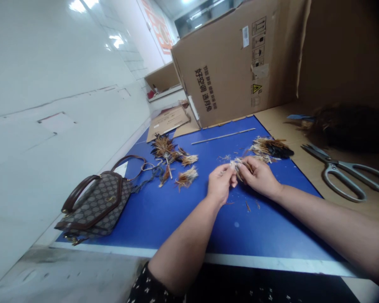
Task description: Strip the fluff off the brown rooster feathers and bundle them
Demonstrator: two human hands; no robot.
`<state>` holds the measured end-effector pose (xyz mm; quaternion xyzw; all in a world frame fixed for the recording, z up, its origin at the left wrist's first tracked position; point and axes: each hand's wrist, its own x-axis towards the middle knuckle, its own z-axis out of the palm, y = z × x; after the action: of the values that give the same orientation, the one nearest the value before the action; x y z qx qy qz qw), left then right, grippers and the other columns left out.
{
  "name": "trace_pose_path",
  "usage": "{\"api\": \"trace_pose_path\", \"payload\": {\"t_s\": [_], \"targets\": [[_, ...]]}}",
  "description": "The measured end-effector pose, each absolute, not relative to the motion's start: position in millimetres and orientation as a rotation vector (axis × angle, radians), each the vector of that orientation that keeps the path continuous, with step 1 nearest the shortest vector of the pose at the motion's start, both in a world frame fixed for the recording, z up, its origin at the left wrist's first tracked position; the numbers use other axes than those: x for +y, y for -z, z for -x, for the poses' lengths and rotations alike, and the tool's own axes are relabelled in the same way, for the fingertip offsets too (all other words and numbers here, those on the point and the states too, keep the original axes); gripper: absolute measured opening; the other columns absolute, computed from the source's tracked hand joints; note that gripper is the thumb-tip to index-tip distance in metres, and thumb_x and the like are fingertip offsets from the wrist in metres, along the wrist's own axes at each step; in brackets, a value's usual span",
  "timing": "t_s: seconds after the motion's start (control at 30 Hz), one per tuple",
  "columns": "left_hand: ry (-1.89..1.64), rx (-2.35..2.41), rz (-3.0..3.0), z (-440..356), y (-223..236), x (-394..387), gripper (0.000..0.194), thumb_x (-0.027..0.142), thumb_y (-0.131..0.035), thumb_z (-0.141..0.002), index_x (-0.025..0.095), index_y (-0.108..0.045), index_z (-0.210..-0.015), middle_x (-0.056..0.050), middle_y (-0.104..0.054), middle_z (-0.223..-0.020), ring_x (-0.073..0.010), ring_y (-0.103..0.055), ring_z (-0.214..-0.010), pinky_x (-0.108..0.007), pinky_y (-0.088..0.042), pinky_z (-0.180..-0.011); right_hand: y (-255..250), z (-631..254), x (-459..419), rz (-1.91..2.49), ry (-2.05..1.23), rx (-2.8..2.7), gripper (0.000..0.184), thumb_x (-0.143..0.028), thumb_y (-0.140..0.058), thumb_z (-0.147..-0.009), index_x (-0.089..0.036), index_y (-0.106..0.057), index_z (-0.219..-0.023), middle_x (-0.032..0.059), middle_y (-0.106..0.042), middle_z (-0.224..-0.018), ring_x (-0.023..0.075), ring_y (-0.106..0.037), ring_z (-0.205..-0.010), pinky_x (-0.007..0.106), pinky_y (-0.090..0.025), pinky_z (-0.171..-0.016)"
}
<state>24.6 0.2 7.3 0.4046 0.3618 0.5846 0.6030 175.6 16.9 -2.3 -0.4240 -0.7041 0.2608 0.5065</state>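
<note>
My left hand (221, 184) and my right hand (261, 177) meet over the blue tabletop (177, 223). Both have their fingers pinched on a small feather (237, 163) with a pale, fluffy base; the fingers cover much of it. Just beyond my right hand lies a pile of brown, cream and black feathers (269, 147). To the left of my hands rest a small bundle of pale-ended feathers (187, 177) and a larger cluster of dark brown feathers (163, 146) on a thin stem. Loose bits of feather (247, 206) are scattered near my wrists.
Large scissors (337, 168) lie on cardboard at the right, beside a dark, blurred feathery mass (350, 126). A thin stick (224, 136) lies toward the back. A patterned handbag (105, 204) sits at the left edge. A tall cardboard box (227, 84) stands behind.
</note>
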Motion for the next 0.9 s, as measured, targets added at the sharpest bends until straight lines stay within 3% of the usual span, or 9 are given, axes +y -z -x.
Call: {"api": "trace_pose_path", "payload": {"t_s": [0.3,0.9], "targets": [[-1.385,0.903,-0.913,-22.1,-4.4,3.3,0.040,0.044,-0.091,-0.072,0.015,-0.066,-0.085,0.003,-0.059,-0.062,-0.0070,-0.047,-0.047,-0.022,-0.035,-0.043,4.5,-175.1,15.3,1.045,-0.661,-1.688,0.025,-0.044,-0.060,-0.102,-0.023,-0.059,-0.088,-0.0018,-0.057,-0.061,0.0163,-0.051,-0.057,0.030,-0.042,-0.058],[-1.399,0.961,-0.907,-21.9,-4.6,5.1,0.033,0.040,-0.085,-0.074,0.016,-0.061,-0.079,0.005,-0.055,-0.060,-0.0054,-0.043,-0.046,-0.021,-0.031,-0.044,4.7,-174.9,17.9,0.999,-0.795,-1.560,0.039,-0.064,-0.054,-0.103,-0.027,-0.049,-0.091,-0.0022,-0.059,-0.060,0.0177,-0.054,-0.048,0.034,-0.044,-0.051]]}}
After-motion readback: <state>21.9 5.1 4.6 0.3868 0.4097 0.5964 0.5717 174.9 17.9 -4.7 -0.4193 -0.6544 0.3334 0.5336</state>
